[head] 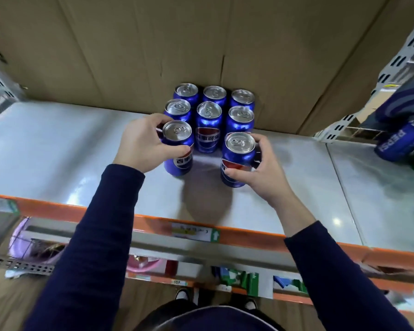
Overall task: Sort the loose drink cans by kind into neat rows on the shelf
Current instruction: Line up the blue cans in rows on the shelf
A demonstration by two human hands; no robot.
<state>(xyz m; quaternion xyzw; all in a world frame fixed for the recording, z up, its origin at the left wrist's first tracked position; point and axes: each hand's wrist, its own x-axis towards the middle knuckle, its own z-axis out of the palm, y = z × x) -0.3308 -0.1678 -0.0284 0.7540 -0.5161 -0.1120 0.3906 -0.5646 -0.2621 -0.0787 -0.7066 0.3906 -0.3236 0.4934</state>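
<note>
The left hand [139,145] is gripping one blue aluminium can [179,139], the right hand [261,173] a second blue can [239,151], both just before the six-can block [208,120].

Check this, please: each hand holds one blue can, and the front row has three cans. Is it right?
Not quite. The head view shows only two cans in the front row, with a gap between them: the left hand grips the front left can and the right hand grips the front right can.
</note>
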